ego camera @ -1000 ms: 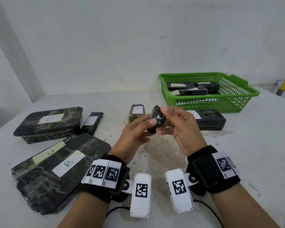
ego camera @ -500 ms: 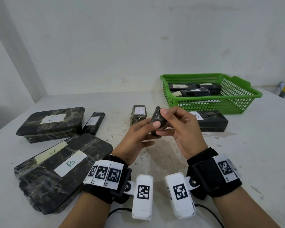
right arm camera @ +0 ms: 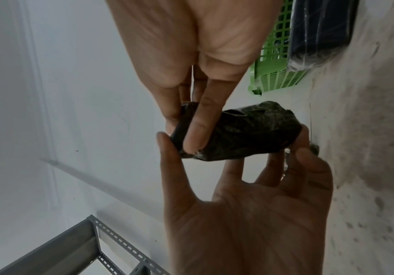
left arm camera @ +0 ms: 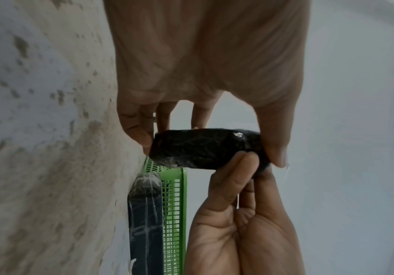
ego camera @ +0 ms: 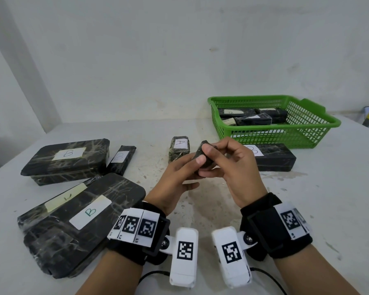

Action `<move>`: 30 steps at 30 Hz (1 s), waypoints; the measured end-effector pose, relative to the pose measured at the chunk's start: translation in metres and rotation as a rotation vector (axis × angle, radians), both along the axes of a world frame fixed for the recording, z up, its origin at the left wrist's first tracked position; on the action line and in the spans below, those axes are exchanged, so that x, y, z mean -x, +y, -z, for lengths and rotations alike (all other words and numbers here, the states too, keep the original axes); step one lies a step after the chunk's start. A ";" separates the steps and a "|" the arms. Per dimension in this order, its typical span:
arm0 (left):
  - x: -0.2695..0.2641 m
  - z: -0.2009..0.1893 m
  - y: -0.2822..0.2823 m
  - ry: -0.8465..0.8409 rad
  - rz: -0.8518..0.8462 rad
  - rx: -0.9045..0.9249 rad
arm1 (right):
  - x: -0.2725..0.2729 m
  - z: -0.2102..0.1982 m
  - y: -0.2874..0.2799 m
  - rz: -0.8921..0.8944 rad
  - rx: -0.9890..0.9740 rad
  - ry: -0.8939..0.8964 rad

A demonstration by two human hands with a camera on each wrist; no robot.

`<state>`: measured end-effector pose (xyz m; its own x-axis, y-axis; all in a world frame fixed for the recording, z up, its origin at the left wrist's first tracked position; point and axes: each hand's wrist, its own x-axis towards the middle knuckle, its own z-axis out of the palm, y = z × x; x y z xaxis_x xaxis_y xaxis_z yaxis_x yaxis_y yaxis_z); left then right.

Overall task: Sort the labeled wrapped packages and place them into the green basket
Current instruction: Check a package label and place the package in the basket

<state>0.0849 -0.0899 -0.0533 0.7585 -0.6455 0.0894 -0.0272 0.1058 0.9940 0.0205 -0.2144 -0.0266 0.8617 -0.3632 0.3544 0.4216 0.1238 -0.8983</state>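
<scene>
A small black wrapped package [ego camera: 205, 159] is held above the table's middle by both hands; no label shows on it. My left hand [ego camera: 197, 167] pinches it from the left, thumb on its near face. My right hand [ego camera: 209, 161] grips it from the right, thumb on top. In the left wrist view the package [left arm camera: 205, 148] sits between left thumb and fingers. The right wrist view shows it [right arm camera: 243, 134] pinched likewise. The green basket [ego camera: 285, 137] stands at the back right with several black packages [ego camera: 251, 119] inside.
A long package marked B [ego camera: 273, 158] lies just in front of the basket. A short one marked A [ego camera: 179, 147] lies behind my hands. To the left lie a slim package [ego camera: 120, 159], a B box [ego camera: 68, 160] and a large B package [ego camera: 79, 220].
Both hands have kept hold of the small package and turned it slightly between the fingers. The other packages have not moved.
</scene>
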 end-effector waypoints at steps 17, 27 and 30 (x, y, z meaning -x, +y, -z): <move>-0.014 0.003 0.001 0.196 -0.215 0.263 | -0.004 0.000 -0.013 0.034 -0.050 0.133; -0.011 0.001 0.002 0.167 -0.332 0.442 | -0.008 0.007 -0.020 0.123 0.091 0.247; -0.010 0.000 0.001 0.170 -0.317 0.464 | -0.009 0.013 -0.022 0.124 0.107 0.225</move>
<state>0.0944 -0.0887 -0.0530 0.9364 -0.3074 0.1692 0.0269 0.5438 0.8388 0.0298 -0.2366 -0.0401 0.8744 -0.4416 0.2009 0.2159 -0.0166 -0.9763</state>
